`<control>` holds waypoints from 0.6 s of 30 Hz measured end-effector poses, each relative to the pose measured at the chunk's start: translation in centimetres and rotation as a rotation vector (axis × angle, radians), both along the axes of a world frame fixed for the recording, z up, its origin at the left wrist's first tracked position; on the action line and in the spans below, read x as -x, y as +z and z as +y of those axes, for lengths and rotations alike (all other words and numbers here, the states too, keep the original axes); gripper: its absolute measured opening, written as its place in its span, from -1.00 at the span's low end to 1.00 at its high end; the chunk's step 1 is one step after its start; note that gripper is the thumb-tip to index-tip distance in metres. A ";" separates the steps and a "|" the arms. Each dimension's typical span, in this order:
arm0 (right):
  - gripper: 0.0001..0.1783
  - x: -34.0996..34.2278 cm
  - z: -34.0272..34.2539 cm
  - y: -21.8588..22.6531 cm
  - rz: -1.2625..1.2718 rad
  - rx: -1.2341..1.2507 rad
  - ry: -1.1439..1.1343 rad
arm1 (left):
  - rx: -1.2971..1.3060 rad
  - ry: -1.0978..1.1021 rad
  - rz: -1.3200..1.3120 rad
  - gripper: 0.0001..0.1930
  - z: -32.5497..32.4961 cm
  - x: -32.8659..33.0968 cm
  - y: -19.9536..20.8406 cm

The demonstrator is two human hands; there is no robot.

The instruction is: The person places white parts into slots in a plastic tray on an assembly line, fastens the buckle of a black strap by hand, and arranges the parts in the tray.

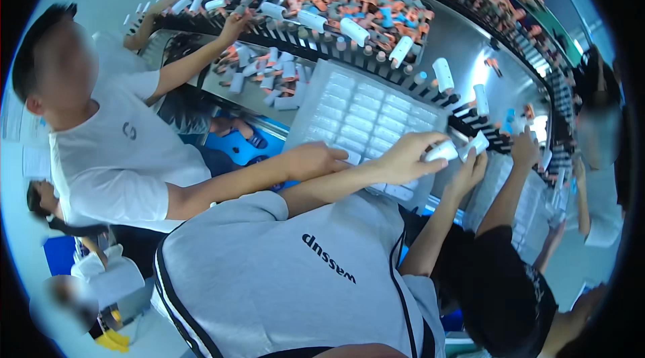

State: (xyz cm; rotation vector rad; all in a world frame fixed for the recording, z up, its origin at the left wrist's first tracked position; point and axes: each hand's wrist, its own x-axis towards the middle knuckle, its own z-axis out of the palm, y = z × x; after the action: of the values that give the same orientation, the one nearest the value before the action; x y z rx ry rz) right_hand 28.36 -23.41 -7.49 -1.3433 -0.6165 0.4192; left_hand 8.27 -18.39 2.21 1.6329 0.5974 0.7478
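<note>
In front of my chest my left hand point(406, 158) is closed on a short white plastic tube point(441, 151) between thumb and fingers. Just to its right, my right hand point(470, 168) pinches a second white plastic piece point(474, 146), a part that looks flared at one end. The two white parts are close together, nearly touching. Under and beyond my hands lies a translucent tray point(306, 116) with rows of white compartments. A co-worker's hand point(316, 160) reaches over the tray's near left side.
A conveyor edge with dark pegs point(322, 46) curves past, carrying white pieces point(354, 31). Beyond lies a heap of orange, grey and blue parts point(359, 5). A co-worker in white point(127, 136) stands left; another in black point(497, 291) works right, beside a second tray point(494, 190).
</note>
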 end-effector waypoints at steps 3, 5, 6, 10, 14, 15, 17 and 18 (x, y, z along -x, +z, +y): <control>-0.67 1.2 0.6 0.2 0.017 0.018 0.016 | 0.043 0.030 -0.033 -0.52 0.2 1.0 0.2; -0.68 1.6 0.6 0.5 0.032 0.027 0.017 | 0.073 0.098 -0.028 -0.54 0.7 1.8 0.2; -0.69 1.7 0.5 1.0 0.011 0.068 0.015 | 0.109 0.137 -0.023 -0.57 0.5 1.4 0.0; -0.73 0.8 1.9 -1.1 -0.201 0.143 0.019 | 0.110 0.294 -0.065 -0.56 3.2 1.9 -0.8; -0.65 2.4 2.3 0.8 -0.003 0.003 -0.005 | -0.127 0.390 0.127 -0.64 5.4 -1.1 1.9; -0.65 2.7 2.6 1.4 -0.014 0.008 -0.013 | -0.201 0.404 0.131 -0.67 6.3 -2.3 2.8; -0.64 3.4 3.3 2.5 0.051 0.011 -0.023 | -0.385 0.404 0.141 -0.76 8.4 -5.3 3.2; -0.64 3.6 3.3 2.9 0.051 0.003 -0.017 | -0.479 0.393 0.255 -0.75 9.2 -6.9 2.8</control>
State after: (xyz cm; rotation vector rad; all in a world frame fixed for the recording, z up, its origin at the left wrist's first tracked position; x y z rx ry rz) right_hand 24.79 -20.09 -4.60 -1.3361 -0.5621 0.4399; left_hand 15.12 -9.18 5.01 2.1014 0.9977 1.0336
